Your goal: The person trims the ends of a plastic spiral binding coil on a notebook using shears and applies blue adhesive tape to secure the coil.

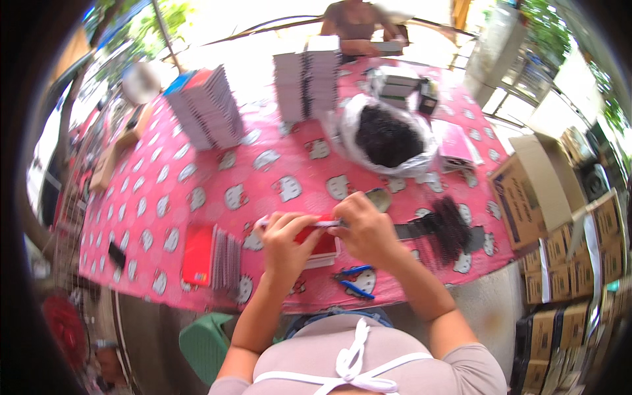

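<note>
My left hand [288,236] is closed on a thin red notebook [325,219], held raised and edge-on above the table. At the notebook's right end, my right hand [361,227] is pinched; whether it grips the notebook itself or a coil's end there is too small to tell. Beneath my hands lies another red-covered notebook [322,247]. Blue-handled pliers [356,282] rest open near the table's front edge. To the right is a loose heap of black spiral binding coils [450,227]. Red notebooks [212,255] stand stacked on the left.
A white plastic bag [349,135] full of black coils sits beyond my hands. Tall notebook stacks [209,112] [307,85] rise at the back. A co-worker [359,33] sits across the table. Cardboard boxes [526,197] stand at the right; a green plastic stool [203,342] is lower left.
</note>
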The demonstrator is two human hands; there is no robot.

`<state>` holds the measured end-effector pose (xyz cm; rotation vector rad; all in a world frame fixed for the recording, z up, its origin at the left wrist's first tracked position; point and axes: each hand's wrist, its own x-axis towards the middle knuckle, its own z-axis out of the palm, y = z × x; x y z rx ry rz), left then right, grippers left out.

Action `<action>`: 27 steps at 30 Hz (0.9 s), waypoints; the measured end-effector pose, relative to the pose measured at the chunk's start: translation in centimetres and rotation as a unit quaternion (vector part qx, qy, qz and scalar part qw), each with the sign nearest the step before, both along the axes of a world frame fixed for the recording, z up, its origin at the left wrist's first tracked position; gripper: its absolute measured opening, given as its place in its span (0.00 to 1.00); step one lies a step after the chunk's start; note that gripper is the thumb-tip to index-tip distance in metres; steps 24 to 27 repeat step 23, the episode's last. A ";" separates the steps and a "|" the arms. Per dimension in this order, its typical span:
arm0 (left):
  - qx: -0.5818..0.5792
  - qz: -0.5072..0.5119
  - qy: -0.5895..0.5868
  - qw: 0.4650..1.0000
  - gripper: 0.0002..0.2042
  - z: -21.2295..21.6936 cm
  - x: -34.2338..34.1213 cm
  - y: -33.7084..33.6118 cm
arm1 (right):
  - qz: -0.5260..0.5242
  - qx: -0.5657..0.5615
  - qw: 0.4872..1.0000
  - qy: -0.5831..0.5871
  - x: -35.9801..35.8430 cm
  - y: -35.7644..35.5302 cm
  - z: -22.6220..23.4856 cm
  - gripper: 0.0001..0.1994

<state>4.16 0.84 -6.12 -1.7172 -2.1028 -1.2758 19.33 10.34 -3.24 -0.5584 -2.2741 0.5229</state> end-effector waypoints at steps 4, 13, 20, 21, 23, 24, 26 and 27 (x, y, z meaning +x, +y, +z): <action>-0.022 -0.015 -0.030 0.999 0.10 -0.2 -0.3 0.2 | 0.026 -0.030 0.995 -0.089 0.3 1.0 -1.4 0.11; 0.006 -0.054 -0.088 0.995 0.10 -0.3 0.4 0.4 | -0.005 0.050 0.999 0.000 -0.6 0.0 -2.7 0.09; -0.001 -0.069 -0.076 0.995 0.10 0.0 -0.2 -0.3 | 0.004 -0.114 0.977 -0.182 -1.5 0.0 -0.5 0.04; 0.001 -0.071 -0.076 0.995 0.11 -0.1 -0.3 -0.7 | 0.047 -0.174 0.949 -0.260 -1.2 1.5 1.1 0.05; 0.000 -0.061 -0.066 0.996 0.11 0.4 -0.5 -0.8 | 0.087 -0.062 0.959 -0.264 -1.9 3.9 -0.1 0.08; 0.000 -0.061 -0.066 0.996 0.11 0.4 -0.5 -0.8 | 0.087 -0.062 0.959 -0.264 -1.9 3.9 -0.1 0.08; 0.000 -0.061 -0.066 0.996 0.11 0.4 -0.5 -0.8 | 0.087 -0.062 0.959 -0.264 -1.9 3.9 -0.1 0.08; 0.000 -0.061 -0.066 0.996 0.11 0.4 -0.5 -0.8 | 0.087 -0.062 0.959 -0.264 -1.9 3.9 -0.1 0.08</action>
